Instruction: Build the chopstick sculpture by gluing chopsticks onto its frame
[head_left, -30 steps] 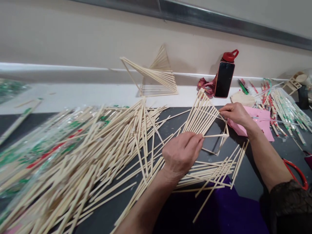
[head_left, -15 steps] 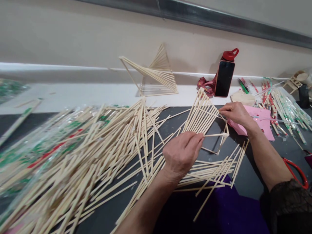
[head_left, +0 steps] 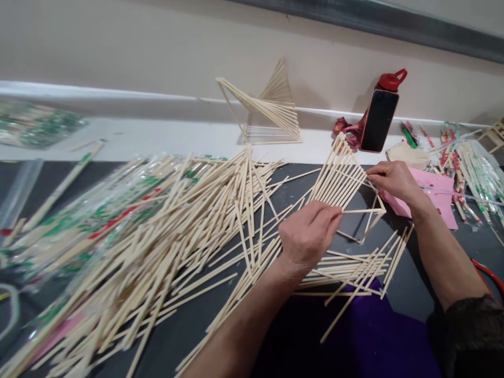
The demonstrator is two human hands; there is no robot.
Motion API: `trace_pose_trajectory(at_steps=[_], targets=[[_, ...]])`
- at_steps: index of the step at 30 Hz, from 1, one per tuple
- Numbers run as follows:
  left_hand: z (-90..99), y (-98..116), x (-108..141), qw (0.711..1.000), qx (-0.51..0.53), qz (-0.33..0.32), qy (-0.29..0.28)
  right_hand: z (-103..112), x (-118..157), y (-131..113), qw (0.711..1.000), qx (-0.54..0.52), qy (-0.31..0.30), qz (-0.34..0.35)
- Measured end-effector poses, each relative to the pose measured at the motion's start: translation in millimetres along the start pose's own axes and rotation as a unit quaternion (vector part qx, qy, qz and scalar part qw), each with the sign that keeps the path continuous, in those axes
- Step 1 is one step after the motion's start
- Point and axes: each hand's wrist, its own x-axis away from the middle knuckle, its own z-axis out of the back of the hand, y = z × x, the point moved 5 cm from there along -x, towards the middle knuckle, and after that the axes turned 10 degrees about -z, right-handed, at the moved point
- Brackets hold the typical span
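A small frame of pale wooden chopsticks stands on the dark table, with a slanted row of parallel sticks forming one face. My left hand is closed at the row's lower end, its thumb and fingertips pinching a chopstick by the frame's near corner. At the upper end of the row, my right hand pinches with thumb and forefinger, apparently on the other end of the same chopstick. The fingers partly hide both ends. Below the frame lies a loose group of chopsticks.
A large heap of chopsticks, some in plastic wrappers, spreads leftward. Behind stands a finished-looking twisted stick model. A phone leans on a red-capped bottle. Pink paper and red-handled scissors lie right.
The view has swung left, so everything appears further right. Both hands keep their pinch on the stick frame, with almost no movement relative to it.
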Motion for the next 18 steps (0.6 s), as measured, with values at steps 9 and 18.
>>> trace_pose_trajectory(at_steps=[9,18], targets=[[-1.0,-3.1,1.0,0.999,0.02,0.029,0.008,0.4,0.1,1.8,1.0,0.002,0.01,0.006],[0.0,-1.0,0.3,1.0,0.028,0.011,0.005,1.4,1.4,-2.6,1.0,0.012,0.005,0.007]])
